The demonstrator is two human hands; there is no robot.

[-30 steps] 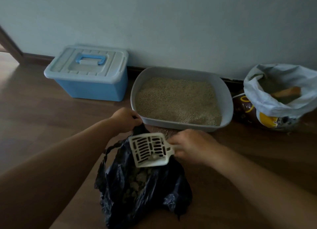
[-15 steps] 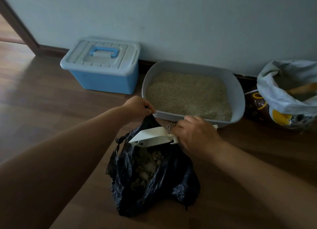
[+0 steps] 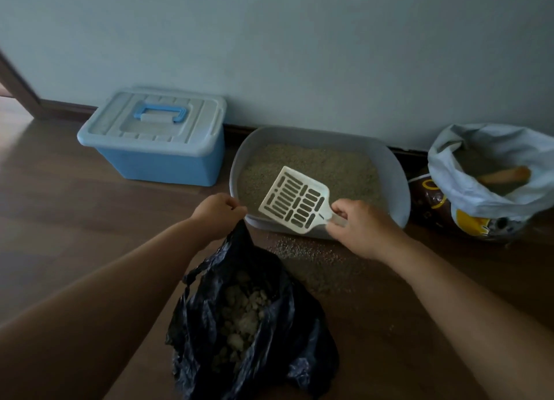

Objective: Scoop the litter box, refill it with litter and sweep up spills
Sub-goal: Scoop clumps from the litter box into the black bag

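Note:
A grey litter box [image 3: 394, 172] full of tan litter stands on the floor against the wall. My right hand [image 3: 364, 227] grips the handle of a white slotted scoop [image 3: 295, 200], whose empty blade is held over the box's near edge. My left hand [image 3: 218, 212] pinches the top rim of a black plastic bag [image 3: 281, 348], holding it up. The bag stands open on the floor before the box, with pale clumps inside. Spilled litter [image 3: 311, 258] lies scattered on the floor between bag and box.
A blue storage bin [image 3: 156, 142] with a grey lid sits left of the litter box. An open litter sack [image 3: 482, 184] with a wooden scoop inside stands at the right. The floor is brown wood; a door frame [image 3: 18, 85] shows at far left.
My right hand has tipped the scoop's clumps into the bag and carried the empty scoop up and right, over the litter box's front edge. My left hand still holds the bag.

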